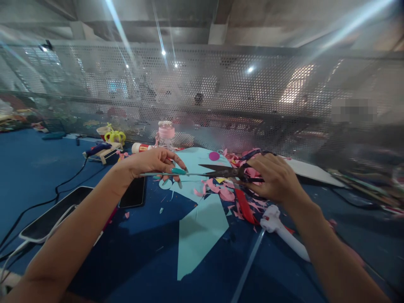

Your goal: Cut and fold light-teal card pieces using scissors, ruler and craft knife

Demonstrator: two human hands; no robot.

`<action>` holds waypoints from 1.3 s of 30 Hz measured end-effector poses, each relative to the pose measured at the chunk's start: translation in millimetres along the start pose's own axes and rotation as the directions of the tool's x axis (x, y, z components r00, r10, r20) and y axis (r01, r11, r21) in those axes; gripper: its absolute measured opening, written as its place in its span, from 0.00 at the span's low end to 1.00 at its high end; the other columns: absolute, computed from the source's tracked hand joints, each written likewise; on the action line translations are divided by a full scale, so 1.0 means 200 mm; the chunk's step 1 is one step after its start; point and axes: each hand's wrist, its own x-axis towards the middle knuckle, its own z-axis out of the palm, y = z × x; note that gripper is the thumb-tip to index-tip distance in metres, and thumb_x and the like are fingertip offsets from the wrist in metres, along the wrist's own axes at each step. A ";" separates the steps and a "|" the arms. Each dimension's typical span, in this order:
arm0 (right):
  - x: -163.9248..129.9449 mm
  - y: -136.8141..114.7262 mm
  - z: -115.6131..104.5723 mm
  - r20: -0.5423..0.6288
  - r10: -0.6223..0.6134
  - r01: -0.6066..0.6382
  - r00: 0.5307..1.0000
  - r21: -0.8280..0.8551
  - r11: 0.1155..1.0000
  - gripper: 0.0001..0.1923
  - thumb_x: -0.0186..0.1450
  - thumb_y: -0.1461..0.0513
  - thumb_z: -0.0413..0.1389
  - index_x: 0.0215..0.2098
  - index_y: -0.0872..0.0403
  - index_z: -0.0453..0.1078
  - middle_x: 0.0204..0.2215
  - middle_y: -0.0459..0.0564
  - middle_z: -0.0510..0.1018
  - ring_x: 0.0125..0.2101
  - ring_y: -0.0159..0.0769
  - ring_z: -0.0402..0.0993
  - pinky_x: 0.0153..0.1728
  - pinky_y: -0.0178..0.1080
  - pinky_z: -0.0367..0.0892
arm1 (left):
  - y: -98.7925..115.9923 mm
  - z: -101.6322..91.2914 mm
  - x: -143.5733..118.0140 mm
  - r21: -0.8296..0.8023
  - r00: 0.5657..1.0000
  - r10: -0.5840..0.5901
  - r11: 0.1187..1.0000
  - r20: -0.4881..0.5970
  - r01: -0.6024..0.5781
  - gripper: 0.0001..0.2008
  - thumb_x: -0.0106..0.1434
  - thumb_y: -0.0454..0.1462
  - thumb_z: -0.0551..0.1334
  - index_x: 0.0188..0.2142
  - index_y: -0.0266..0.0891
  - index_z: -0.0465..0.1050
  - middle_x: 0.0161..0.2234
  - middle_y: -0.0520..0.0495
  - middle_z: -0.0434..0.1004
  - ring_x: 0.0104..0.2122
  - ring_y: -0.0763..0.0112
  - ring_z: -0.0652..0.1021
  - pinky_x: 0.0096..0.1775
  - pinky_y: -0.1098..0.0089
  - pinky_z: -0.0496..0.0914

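Observation:
My left hand (156, 162) pinches a piece of light blue paper (195, 174), seen almost edge-on as a thin strip. My right hand (274, 176) is closed round the handles of dark scissors (225, 171). The scissor blades stand apart, pointing left, and the paper's right end reaches in between them. Below both hands, a larger light blue paper offcut (202, 235) lies on the blue table (132, 261). Another light blue sheet (189, 158) lies behind the hands, with a purple disc (214, 156) on it. A small light blue circle (165, 184) rests under my left hand.
Pink paper scraps (226, 194) and a red strip (244, 206) litter the middle. A glue gun (98, 149) and charging phone (57, 214) are left; a white stick-like item (280, 229) is right. Behind stand a jar (166, 134) and perforated metal screen (189, 88).

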 end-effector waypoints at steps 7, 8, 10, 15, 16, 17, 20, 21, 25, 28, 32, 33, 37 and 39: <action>0.00 0.00 -0.01 -0.023 -0.016 0.017 1.000 0.050 0.999 0.14 0.56 0.62 0.58 0.39 0.54 0.61 0.29 0.54 0.73 0.32 0.44 0.69 0.31 0.41 0.63 | 0.01 0.00 0.00 -0.017 1.000 0.002 1.000 0.002 -0.002 0.15 0.54 0.35 0.66 0.41 0.32 0.71 0.24 0.48 0.78 0.16 0.83 0.70 0.20 0.81 0.62; 0.00 -0.01 -0.01 -0.026 -0.018 0.020 1.000 0.051 0.999 0.14 0.56 0.62 0.58 0.39 0.55 0.61 0.29 0.55 0.73 0.32 0.44 0.69 0.31 0.41 0.63 | 0.00 0.00 0.00 -0.020 1.000 0.003 1.000 -0.003 -0.003 0.15 0.54 0.35 0.66 0.41 0.32 0.71 0.24 0.48 0.78 0.16 0.83 0.70 0.19 0.81 0.62; 0.01 -0.01 -0.02 -0.017 -0.018 0.019 1.000 0.046 0.999 0.13 0.56 0.62 0.58 0.38 0.55 0.62 0.28 0.54 0.73 0.32 0.44 0.69 0.30 0.41 0.63 | 0.00 0.00 0.00 -0.020 1.000 0.001 1.000 -0.010 -0.001 0.14 0.55 0.34 0.66 0.41 0.32 0.71 0.24 0.48 0.77 0.16 0.84 0.69 0.19 0.81 0.61; 0.02 -0.01 -0.02 -0.004 0.005 -0.005 1.000 0.053 0.999 0.09 0.58 0.62 0.54 0.38 0.53 0.63 0.27 0.52 0.73 0.31 0.43 0.69 0.29 0.40 0.62 | 0.00 0.00 0.00 -0.005 1.000 0.003 1.000 -0.013 -0.003 0.14 0.54 0.35 0.66 0.41 0.33 0.71 0.23 0.49 0.77 0.15 0.84 0.69 0.18 0.82 0.60; 0.02 -0.01 -0.02 -0.009 0.007 -0.006 1.000 0.058 0.998 0.09 0.58 0.62 0.54 0.38 0.53 0.63 0.27 0.52 0.74 0.31 0.43 0.69 0.29 0.40 0.62 | 0.00 0.01 0.00 0.000 1.000 0.009 1.000 -0.014 -0.009 0.15 0.54 0.35 0.66 0.41 0.33 0.71 0.23 0.49 0.77 0.15 0.84 0.69 0.18 0.82 0.60; 0.01 -0.01 -0.02 -0.011 0.009 -0.008 1.000 0.060 0.998 0.09 0.58 0.62 0.53 0.37 0.53 0.64 0.27 0.51 0.74 0.31 0.43 0.69 0.29 0.40 0.62 | 0.00 0.01 0.00 0.006 1.000 0.014 1.000 -0.015 -0.014 0.15 0.53 0.35 0.66 0.40 0.33 0.71 0.23 0.49 0.77 0.15 0.84 0.69 0.17 0.82 0.60; 0.01 -0.01 -0.01 -0.017 0.022 -0.021 1.000 0.054 0.998 0.09 0.58 0.62 0.54 0.37 0.54 0.65 0.28 0.51 0.74 0.32 0.42 0.70 0.30 0.40 0.61 | 0.00 0.01 -0.01 0.024 1.000 0.015 1.000 -0.021 -0.014 0.15 0.53 0.36 0.66 0.40 0.33 0.71 0.23 0.49 0.77 0.15 0.85 0.68 0.18 0.82 0.61; 0.01 -0.01 -0.01 -0.022 0.025 -0.023 0.999 0.050 0.998 0.09 0.58 0.61 0.54 0.37 0.54 0.66 0.29 0.52 0.74 0.33 0.42 0.70 0.30 0.40 0.61 | 0.00 0.01 -0.01 0.024 1.000 0.012 1.000 -0.019 -0.011 0.14 0.53 0.36 0.66 0.40 0.33 0.71 0.23 0.49 0.77 0.15 0.84 0.69 0.18 0.82 0.61; 0.01 -0.01 -0.01 -0.022 0.015 -0.014 1.000 0.038 0.999 0.08 0.58 0.60 0.54 0.36 0.55 0.66 0.28 0.52 0.74 0.32 0.41 0.69 0.30 0.39 0.61 | 0.01 0.01 -0.01 0.002 1.000 0.008 1.000 0.001 -0.008 0.14 0.53 0.35 0.66 0.39 0.33 0.71 0.24 0.49 0.77 0.16 0.83 0.70 0.19 0.82 0.62; 0.01 -0.01 -0.01 -0.007 0.023 -0.023 1.000 0.045 0.999 0.08 0.58 0.59 0.54 0.36 0.54 0.66 0.28 0.51 0.73 0.31 0.41 0.69 0.30 0.39 0.62 | 0.02 0.01 -0.01 0.001 1.000 0.003 1.000 0.012 -0.003 0.14 0.53 0.35 0.67 0.39 0.33 0.71 0.25 0.49 0.78 0.16 0.84 0.70 0.19 0.81 0.62; 0.00 0.00 -0.01 -0.029 0.011 -0.009 1.000 0.053 0.999 0.11 0.59 0.57 0.55 0.36 0.55 0.65 0.29 0.54 0.74 0.32 0.43 0.70 0.30 0.41 0.63 | 0.02 0.01 -0.01 0.001 1.000 0.003 1.000 0.001 -0.003 0.14 0.53 0.35 0.67 0.39 0.33 0.71 0.25 0.48 0.78 0.16 0.84 0.70 0.19 0.81 0.62; 0.00 0.00 -0.01 -0.030 0.005 -0.003 1.000 0.056 0.998 0.11 0.59 0.57 0.55 0.36 0.56 0.65 0.29 0.54 0.73 0.32 0.43 0.70 0.30 0.41 0.63 | 0.02 0.01 -0.01 0.003 1.000 0.002 1.000 -0.001 -0.002 0.14 0.53 0.35 0.67 0.39 0.33 0.71 0.25 0.49 0.78 0.16 0.84 0.70 0.19 0.81 0.62; 0.00 -0.01 -0.01 -0.006 0.031 -0.030 1.000 0.086 0.996 0.10 0.59 0.57 0.55 0.37 0.54 0.64 0.29 0.53 0.73 0.32 0.42 0.70 0.31 0.41 0.64 | 0.01 0.01 -0.01 0.012 1.000 0.002 1.000 0.002 -0.002 0.14 0.53 0.35 0.66 0.39 0.33 0.71 0.25 0.49 0.78 0.16 0.83 0.69 0.19 0.81 0.62; 0.00 -0.01 -0.01 0.005 0.052 -0.052 0.999 0.098 0.994 0.09 0.59 0.58 0.54 0.37 0.53 0.64 0.30 0.53 0.73 0.32 0.42 0.69 0.31 0.42 0.64 | 0.02 0.01 -0.01 0.009 1.000 0.005 1.000 0.003 -0.005 0.14 0.53 0.35 0.66 0.39 0.33 0.71 0.25 0.49 0.78 0.16 0.83 0.69 0.19 0.81 0.62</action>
